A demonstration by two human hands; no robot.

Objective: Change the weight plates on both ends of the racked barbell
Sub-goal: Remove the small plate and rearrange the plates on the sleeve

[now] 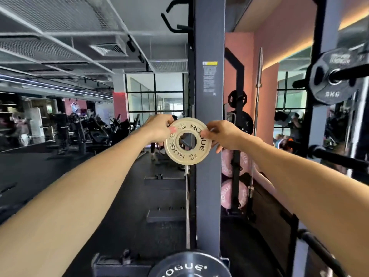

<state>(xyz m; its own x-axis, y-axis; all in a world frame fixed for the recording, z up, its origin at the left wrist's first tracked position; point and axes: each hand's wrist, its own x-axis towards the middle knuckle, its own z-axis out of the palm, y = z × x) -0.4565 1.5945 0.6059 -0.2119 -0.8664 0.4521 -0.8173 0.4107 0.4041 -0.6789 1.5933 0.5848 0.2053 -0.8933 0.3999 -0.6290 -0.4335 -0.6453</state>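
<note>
A small cream-white weight plate (187, 154) marked ROGUE is held up at arm's length in front of the grey rack upright (208, 176). My left hand (157, 129) grips its upper left rim. My right hand (223, 134) pinches its right rim. The plate faces me, and its centre hole shows the gym behind. A large black ROGUE plate (189, 265) sits at the bottom of the view, right below me. The thin steel bar (187, 206) runs away from it along the floor line beside the upright.
A black 5 kg plate (332, 80) hangs on a storage peg at the upper right. Pink plates (226, 193) and black plates (241, 118) sit on a rack behind the upright. A black peg (335, 156) sticks out at the right. Exercise machines and people fill the far left.
</note>
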